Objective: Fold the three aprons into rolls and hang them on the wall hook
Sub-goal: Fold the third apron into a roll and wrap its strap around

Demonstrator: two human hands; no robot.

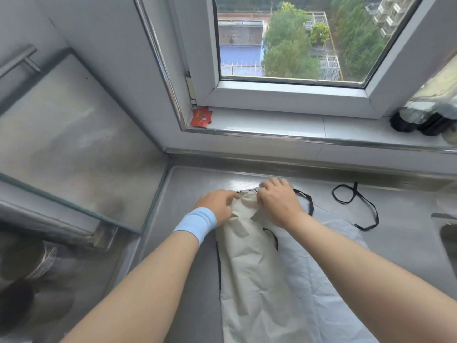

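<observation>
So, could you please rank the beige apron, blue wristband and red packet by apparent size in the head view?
beige apron
blue wristband
red packet (farther off, so true size unsure)

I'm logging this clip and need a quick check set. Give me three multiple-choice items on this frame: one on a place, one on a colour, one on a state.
1. Where do the red packets lie?
A. on the floor
B. in the left corner of the window sill
C. in a drawer

2. What colour is the wristband on the left wrist?
A. red
B. black
C. light blue

3. What are the left hand and right hand doing?
A. gripping the far end of the beige apron
B. hanging idle
C. each holding a cup

Answers:
1 B: the packets sit by the frame at the sill's left end.
2 C: the band is pale blue.
3 A: the fingers of both hands curl on the cloth's far end.
</observation>
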